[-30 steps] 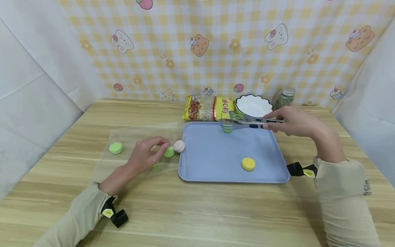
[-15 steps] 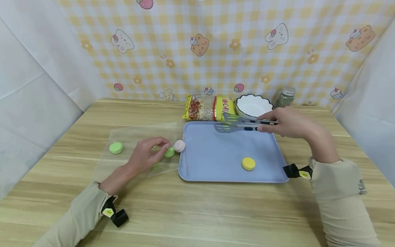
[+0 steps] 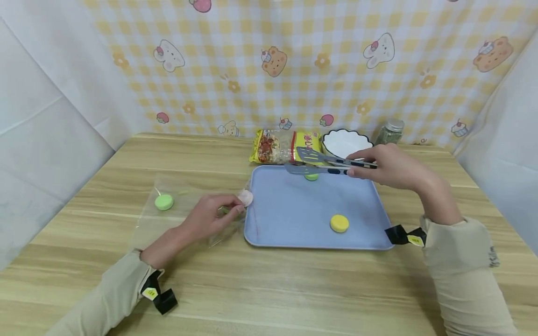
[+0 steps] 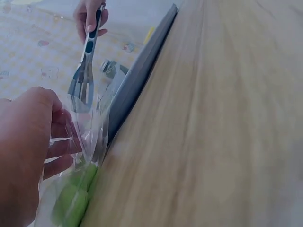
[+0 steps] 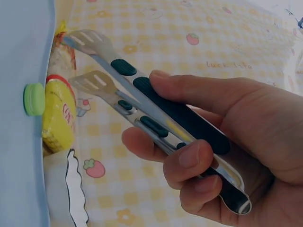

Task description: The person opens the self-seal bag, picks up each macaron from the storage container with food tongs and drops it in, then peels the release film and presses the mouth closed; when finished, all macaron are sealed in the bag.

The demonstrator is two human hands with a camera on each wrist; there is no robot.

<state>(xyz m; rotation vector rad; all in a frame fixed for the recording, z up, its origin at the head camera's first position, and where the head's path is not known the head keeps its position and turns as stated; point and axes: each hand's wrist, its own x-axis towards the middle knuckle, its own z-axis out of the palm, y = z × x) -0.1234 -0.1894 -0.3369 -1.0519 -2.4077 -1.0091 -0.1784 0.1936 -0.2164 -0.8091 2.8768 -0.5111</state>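
With thumb and fingers, my left hand (image 3: pixel 212 215) pinches the mouth of a clear plastic bag (image 3: pixel 149 226), beside the blue tray's (image 3: pixel 294 219) left edge. Inside the bag are a green macaron (image 3: pixel 164 202) at the left and a pale pink macaron (image 3: pixel 247 197) by the opening; more green macarons (image 4: pixel 71 203) show under the hand in the left wrist view. My right hand (image 3: pixel 392 168) grips slotted metal tongs (image 5: pixel 182 113), blades apart with nothing between them, over the tray's back edge. Below them lies a green macaron (image 3: pixel 311 177) on the tray; a yellow macaron (image 3: pixel 339 223) sits near its front right.
Behind the tray lie a yellow food packet (image 3: pixel 269 147) and a white bowl (image 3: pixel 345 143) with a dark wavy rim. A glass jar of dried herbs (image 3: pixel 390 133) stands at the back right, before the checked curtain (image 3: pixel 294 88). Everything rests on a wooden table (image 3: pixel 286 289).
My left hand has moved right, and the bag has shifted and wrinkled with it. The tongs have swung left along the tray's back edge, uncovering the green macaron there.
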